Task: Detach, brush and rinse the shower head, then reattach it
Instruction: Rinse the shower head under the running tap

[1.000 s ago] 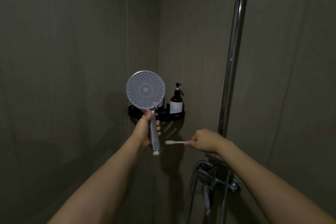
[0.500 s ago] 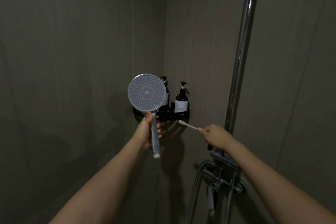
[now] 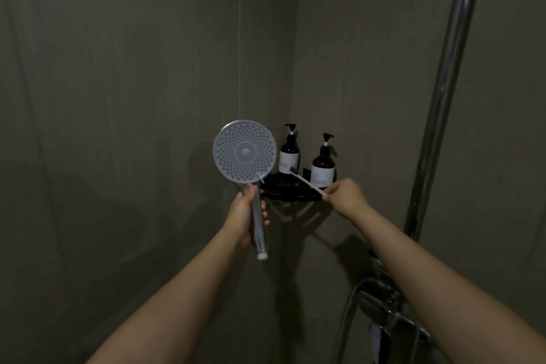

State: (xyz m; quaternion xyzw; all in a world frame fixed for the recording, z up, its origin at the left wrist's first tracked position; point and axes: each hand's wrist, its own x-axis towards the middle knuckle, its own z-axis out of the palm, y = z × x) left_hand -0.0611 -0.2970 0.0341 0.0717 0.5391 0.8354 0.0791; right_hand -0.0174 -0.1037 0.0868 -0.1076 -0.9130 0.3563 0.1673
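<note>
Centre frame, the shower head is off its hose, upright, nozzle face toward the camera, likely for brushing. The left hand wraps its handle. The right hand pinches a toothbrush, bristles near the shelf and two bottles.

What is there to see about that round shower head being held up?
The shower head is a handheld type: a round, pale grey face dotted with rings of small nozzles around a plain centre disc, on a straight, shiny handle that ends in a whitish tip. No hose is attached. It stands roughly upright, face towards the camera, in front of the dim wall corner. The left hand grips its handle just below the face. The brush in the right hand points at it without touching.
</note>
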